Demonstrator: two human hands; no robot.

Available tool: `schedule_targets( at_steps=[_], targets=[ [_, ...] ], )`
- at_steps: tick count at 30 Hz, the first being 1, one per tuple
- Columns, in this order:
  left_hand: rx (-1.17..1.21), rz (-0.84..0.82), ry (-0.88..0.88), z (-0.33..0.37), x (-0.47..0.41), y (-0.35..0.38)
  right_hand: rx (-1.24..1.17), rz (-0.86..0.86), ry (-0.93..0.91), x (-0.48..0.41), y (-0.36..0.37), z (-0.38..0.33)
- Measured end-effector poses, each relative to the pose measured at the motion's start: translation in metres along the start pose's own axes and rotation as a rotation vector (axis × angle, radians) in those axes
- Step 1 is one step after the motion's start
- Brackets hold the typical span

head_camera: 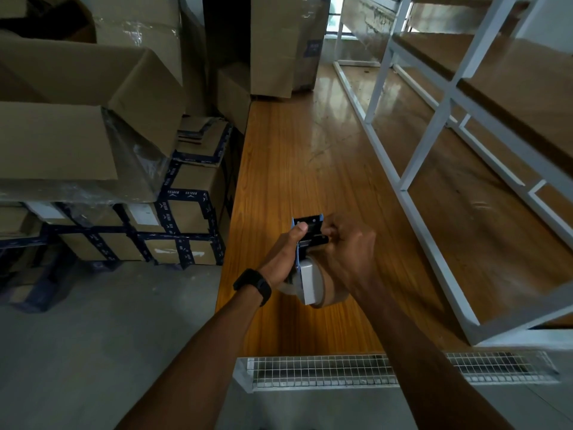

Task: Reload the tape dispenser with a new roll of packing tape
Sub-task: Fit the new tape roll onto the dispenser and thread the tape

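A blue and black tape dispenser (307, 226) is held above the wooden table, its serrated blade end pointing away from me. A brown roll of packing tape (322, 290) with a grey core sits on the dispenser's wheel, near my wrists. My left hand (283, 259) grips the dispenser's handle, thumb resting on the black front part. My right hand (344, 248) closes over the front of the dispenser near the roller; its fingertips are pinched there, and what they pinch is hidden.
The long wooden table (310, 156) runs away from me. White metal shelving (434, 125) stands on its right. Stacked cardboard boxes (93, 135) fill the left side and far end. A wire-mesh tray (341, 370) sits at the near edge.
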State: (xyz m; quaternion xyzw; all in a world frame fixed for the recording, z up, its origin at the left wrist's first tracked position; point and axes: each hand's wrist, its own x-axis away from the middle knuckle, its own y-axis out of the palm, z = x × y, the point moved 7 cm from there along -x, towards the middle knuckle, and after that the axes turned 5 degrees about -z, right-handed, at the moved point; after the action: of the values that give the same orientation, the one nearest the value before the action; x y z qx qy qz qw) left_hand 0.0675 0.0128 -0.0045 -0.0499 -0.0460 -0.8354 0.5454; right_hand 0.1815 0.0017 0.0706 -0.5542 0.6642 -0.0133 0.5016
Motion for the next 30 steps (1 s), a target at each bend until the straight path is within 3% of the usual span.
schedule_targets(
  at_steps=[4,9,11,14,18,21,25,30],
  targets=[
    [0.009,0.010,0.004,0.005,0.000,0.001,-0.060,-0.003,0.010,-0.002,-0.001,0.005],
    [0.105,0.098,0.067,0.016,-0.008,-0.012,-0.430,-0.030,0.309,-0.006,0.005,0.028],
    [0.103,0.087,0.068,0.019,-0.011,-0.015,-0.479,-0.007,0.303,-0.006,0.001,0.028],
    [0.093,0.049,0.066,0.024,-0.013,-0.016,-0.274,-0.060,0.110,-0.011,-0.012,0.022],
    [0.114,0.026,0.060,0.025,-0.014,-0.016,0.162,-0.196,-0.364,-0.011,-0.011,0.005],
    [0.110,0.012,0.056,0.025,-0.014,-0.013,0.330,-0.258,-0.547,-0.013,-0.011,-0.003],
    [0.089,0.013,0.044,0.025,-0.015,-0.013,0.390,-0.328,-0.676,-0.019,-0.013,-0.014],
    [0.086,0.006,0.004,0.020,-0.014,-0.014,0.421,-0.465,-0.698,-0.024,-0.007,-0.008]
  ],
)
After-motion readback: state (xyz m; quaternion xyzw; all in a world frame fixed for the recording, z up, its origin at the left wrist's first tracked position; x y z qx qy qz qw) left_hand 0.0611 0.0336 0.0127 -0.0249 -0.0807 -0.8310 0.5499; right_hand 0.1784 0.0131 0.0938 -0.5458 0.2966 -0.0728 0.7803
